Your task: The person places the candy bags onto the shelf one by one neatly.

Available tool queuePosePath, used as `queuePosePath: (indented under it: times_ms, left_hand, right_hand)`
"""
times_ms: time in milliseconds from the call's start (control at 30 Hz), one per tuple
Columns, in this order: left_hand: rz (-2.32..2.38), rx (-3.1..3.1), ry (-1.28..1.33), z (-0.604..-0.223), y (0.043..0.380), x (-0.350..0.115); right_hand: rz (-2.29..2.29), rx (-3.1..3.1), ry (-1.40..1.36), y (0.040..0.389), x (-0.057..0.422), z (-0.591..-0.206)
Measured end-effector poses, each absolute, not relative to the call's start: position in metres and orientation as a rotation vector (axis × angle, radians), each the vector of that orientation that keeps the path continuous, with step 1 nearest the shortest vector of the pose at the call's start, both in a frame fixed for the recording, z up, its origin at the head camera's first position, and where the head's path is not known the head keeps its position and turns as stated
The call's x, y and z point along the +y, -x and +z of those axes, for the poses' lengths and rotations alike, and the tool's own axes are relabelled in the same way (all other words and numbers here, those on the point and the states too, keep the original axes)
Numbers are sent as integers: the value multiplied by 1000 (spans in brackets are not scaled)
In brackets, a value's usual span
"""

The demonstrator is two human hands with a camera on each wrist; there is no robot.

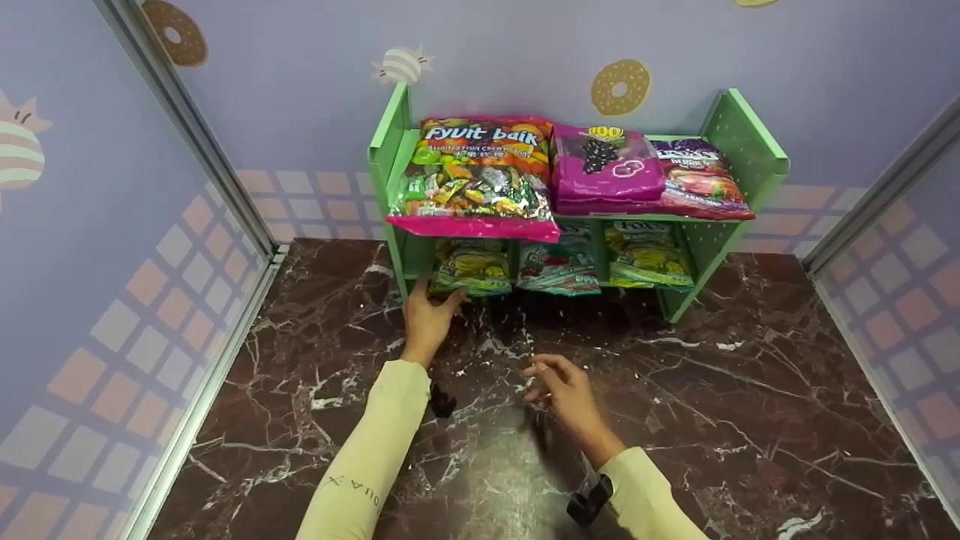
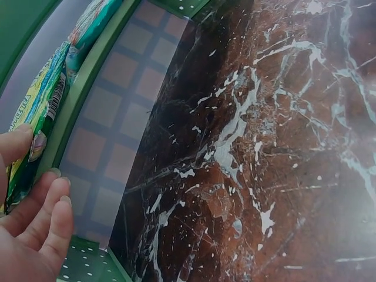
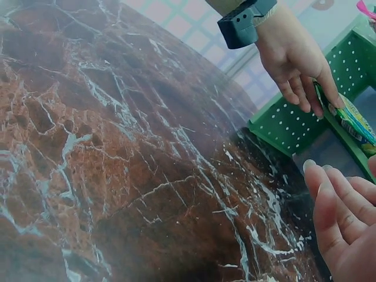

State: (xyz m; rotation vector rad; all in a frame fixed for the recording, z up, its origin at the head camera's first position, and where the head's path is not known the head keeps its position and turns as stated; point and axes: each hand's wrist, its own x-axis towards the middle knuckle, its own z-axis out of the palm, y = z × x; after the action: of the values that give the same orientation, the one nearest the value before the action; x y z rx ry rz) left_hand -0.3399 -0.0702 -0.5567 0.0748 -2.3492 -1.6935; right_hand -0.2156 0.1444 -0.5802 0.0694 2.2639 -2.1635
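At the left end of the lower shelf lies a yellow-green candy bag (image 1: 472,268). My left hand (image 1: 429,321) pinches its near left corner, thumb on top in the left wrist view and fingers beneath. The bag's barcode side (image 2: 54,97) shows there along the green shelf edge. My right hand (image 1: 564,390) hovers over the marble surface in front of the rack, fingers loosely bent and holding nothing. From the right wrist view, the left hand (image 3: 296,64) is seen at the bag's edge (image 3: 352,120).
The green rack (image 1: 757,142) carries a large Fyvit baik bag (image 1: 480,176), a purple pack (image 1: 606,172) and a red-purple Fox's bag (image 1: 701,180) on top. Below are a teal bag (image 1: 559,268) and another yellow bag (image 1: 649,259). Patterned panels (image 1: 142,315) enclose the dark marble surface (image 1: 750,420).
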Motion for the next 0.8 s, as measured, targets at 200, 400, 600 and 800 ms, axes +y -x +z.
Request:
queuePosePath:
  times_ms: [200,400,600,800]
  left_hand:
    - [-1699,-2377,-113,-554,346,-70]
    - [-1680,-2363,-108,-555,349,-71]
    - [-1674,-2329,-110,-554,349,-69]
    - [-1669,-2354,-114,-549,348,-66]
  right_hand:
    - [-2211,2211,-111,215,150,-582]
    - [-2250,2147,-190,214,152,-581]
    - [-2233,2180,-180,214,152,-578]
    - [-2185,2236,-156,214,155,-574]
